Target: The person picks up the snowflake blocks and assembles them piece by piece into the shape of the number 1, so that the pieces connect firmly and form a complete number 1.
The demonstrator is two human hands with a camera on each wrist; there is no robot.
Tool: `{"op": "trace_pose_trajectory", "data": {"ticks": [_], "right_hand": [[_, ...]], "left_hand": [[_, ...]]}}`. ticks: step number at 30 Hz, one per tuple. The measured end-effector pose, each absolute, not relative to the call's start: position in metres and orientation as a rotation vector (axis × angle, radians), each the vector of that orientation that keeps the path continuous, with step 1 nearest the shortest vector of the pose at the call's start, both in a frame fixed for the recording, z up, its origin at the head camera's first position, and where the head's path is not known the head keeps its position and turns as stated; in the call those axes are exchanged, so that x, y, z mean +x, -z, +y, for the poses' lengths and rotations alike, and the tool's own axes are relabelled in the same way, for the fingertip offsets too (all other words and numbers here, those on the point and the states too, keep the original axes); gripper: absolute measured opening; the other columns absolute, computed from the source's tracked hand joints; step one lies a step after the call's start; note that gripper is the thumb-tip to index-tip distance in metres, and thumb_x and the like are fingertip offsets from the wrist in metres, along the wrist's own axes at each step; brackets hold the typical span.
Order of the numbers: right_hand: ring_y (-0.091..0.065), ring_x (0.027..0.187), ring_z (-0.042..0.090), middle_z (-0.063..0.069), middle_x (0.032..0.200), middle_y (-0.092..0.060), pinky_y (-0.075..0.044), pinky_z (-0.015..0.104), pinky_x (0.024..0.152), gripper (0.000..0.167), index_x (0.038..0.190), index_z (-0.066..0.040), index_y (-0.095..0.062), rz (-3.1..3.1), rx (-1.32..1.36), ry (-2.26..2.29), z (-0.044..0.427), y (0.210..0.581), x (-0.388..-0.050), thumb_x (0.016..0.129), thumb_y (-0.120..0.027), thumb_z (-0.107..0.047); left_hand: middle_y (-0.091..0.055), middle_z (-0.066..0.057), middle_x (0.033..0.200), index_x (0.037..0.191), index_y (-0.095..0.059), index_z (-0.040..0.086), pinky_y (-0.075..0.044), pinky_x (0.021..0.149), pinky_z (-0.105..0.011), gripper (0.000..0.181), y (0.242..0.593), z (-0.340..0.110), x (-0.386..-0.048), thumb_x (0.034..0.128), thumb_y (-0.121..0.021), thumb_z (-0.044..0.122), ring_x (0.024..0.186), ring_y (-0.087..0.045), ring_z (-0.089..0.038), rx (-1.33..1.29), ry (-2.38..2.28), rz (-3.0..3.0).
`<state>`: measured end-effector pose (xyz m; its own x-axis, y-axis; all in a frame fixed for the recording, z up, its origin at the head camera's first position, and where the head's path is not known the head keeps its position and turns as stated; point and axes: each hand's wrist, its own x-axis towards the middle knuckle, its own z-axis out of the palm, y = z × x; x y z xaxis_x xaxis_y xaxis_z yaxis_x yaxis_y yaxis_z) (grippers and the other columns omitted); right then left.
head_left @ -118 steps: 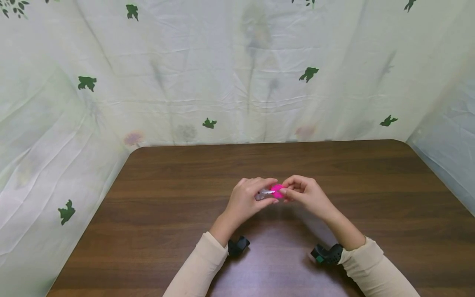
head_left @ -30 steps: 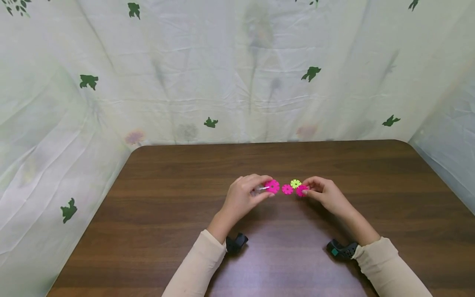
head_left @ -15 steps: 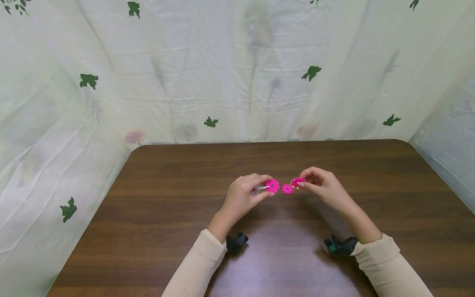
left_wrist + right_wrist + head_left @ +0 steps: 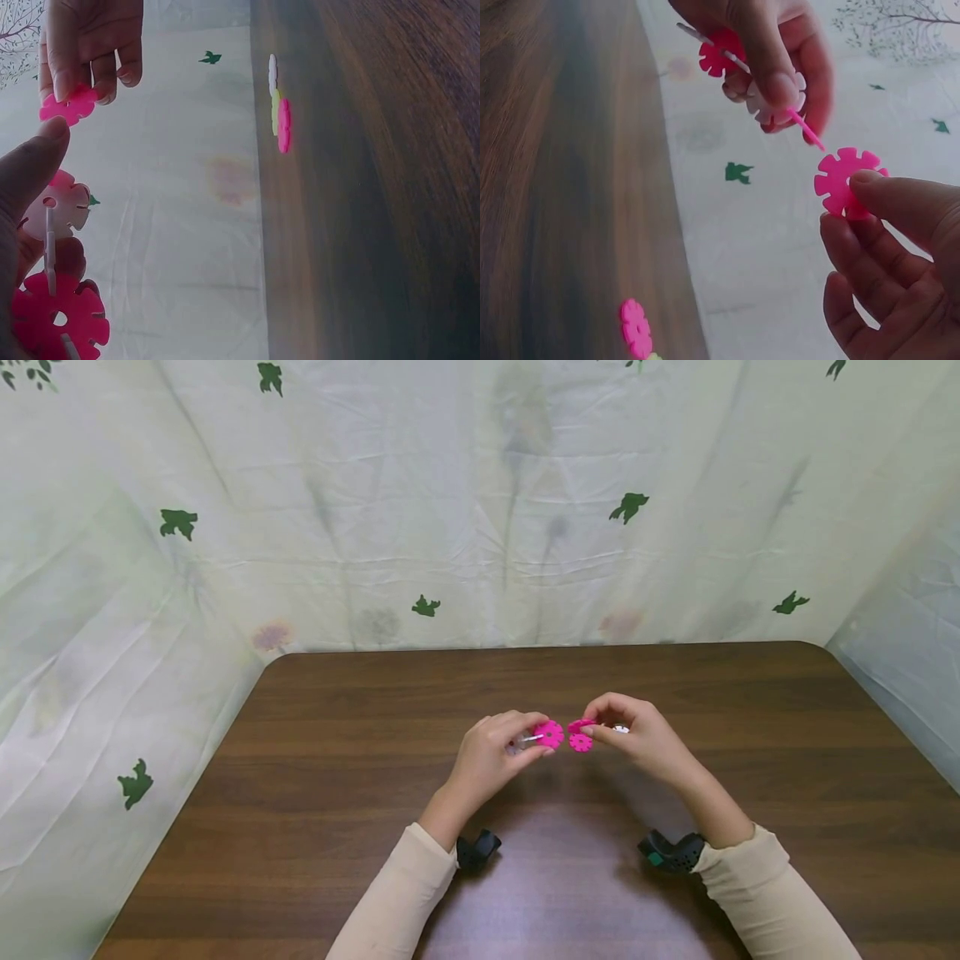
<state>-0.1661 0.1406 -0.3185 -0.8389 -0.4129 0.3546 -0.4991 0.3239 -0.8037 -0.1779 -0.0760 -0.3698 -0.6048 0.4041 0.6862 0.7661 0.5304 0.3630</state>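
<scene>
My left hand (image 4: 491, 756) holds a small chain of interlocking notched plastic discs. In it a pink disc (image 4: 550, 734) faces up in the head view, and a white disc (image 4: 71, 214) sits between pink ones in the left wrist view. Thumb and fingertips of my right hand (image 4: 633, 731) pinch a loose pink notched disc (image 4: 836, 180), close to the chain but apart from it in the right wrist view. On the table lie another pink disc (image 4: 581, 742), a white disc (image 4: 621, 728) partly behind my right hand, and a yellow disc (image 4: 275, 112), which that hand hides in the head view.
The brown wooden table (image 4: 375, 860) reaches back to a pale curtain (image 4: 465, 527) with green bird shapes. Black cameras are strapped to both wrists. More curtain hangs at the left and right sides.
Earlier, both hands met at the pink piece. My right hand then picked up a pink disc beside the yellow one and carried it left towards the chain. The left hand has hardly moved lately.
</scene>
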Motion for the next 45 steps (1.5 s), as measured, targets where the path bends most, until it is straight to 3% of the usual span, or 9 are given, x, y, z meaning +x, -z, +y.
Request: {"op": "trace_pose_trajectory", "data": {"ticks": [6,13,18,25,33,45], "right_hand": [[-0.052,0.068,0.02,0.008,0.078,-0.058,-0.044,0.029,0.058,0.009,0.085,0.003,-0.059,-2.488,0.876,-1.541,0.137,0.32,-0.166,0.078,-0.063,0.009],[-0.054,0.07,0.018,0.001,0.081,-0.059,-0.045,0.029,0.058,0.011,0.087,-0.007,-0.062,-2.46,0.876,-1.58,0.144,0.348,-0.181,0.079,-0.066,0.0],[-0.054,0.07,0.016,-0.001,0.081,-0.059,-0.046,0.03,0.058,0.011,0.086,-0.01,-0.062,-2.432,0.879,-1.574,0.142,0.351,-0.181,0.079,-0.067,-0.002],[-0.053,0.064,0.014,0.002,0.08,-0.062,-0.045,0.026,0.054,0.011,0.084,-0.006,-0.064,-2.411,0.842,-1.528,0.14,0.351,-0.178,0.077,-0.067,0.002],[-0.049,0.058,0.017,0.013,0.075,-0.062,-0.042,0.022,0.05,0.011,0.08,0.004,-0.064,-2.347,0.843,-1.511,0.132,0.332,-0.164,0.074,-0.066,0.012],[-0.052,0.058,0.017,0.011,0.072,-0.062,-0.043,0.024,0.05,0.012,0.08,0.003,-0.064,-2.291,0.896,-1.499,0.129,0.335,-0.166,0.072,-0.067,0.011]], "left_hand": [[-0.063,0.004,0.082,0.098,-0.067,0.011,-0.041,0.062,-0.022,0.03,0.37,-0.076,-0.178,0.0719,-0.076,0.022,0.067,-0.05,-0.005,-0.963,0.916,-2.24],[-0.062,0.003,0.082,0.099,-0.066,0.009,-0.04,0.061,-0.02,0.029,0.369,-0.076,-0.177,0.0731,-0.076,0.018,0.067,-0.048,-0.005,-0.986,0.953,-2.237],[-0.062,0.002,0.084,0.099,-0.065,0.008,-0.041,0.064,-0.019,0.028,0.368,-0.075,-0.176,0.0744,-0.074,0.018,0.072,-0.051,-0.007,-0.997,0.966,-2.248],[-0.063,0.001,0.09,0.1,-0.065,0.007,-0.043,0.073,-0.021,0.027,0.368,-0.074,-0.175,0.0761,-0.073,0.016,0.081,-0.054,-0.01,-1.013,1.002,-2.277],[-0.062,0.001,0.088,0.098,-0.066,0.007,-0.043,0.071,-0.021,0.026,0.37,-0.072,-0.176,0.0756,-0.073,0.017,0.079,-0.054,-0.01,-1.017,1.023,-2.265],[-0.063,0.001,0.087,0.098,-0.066,0.008,-0.044,0.071,-0.022,0.025,0.37,-0.072,-0.177,0.0757,-0.073,0.018,0.077,-0.054,-0.01,-1.013,0.982,-2.26]]}}
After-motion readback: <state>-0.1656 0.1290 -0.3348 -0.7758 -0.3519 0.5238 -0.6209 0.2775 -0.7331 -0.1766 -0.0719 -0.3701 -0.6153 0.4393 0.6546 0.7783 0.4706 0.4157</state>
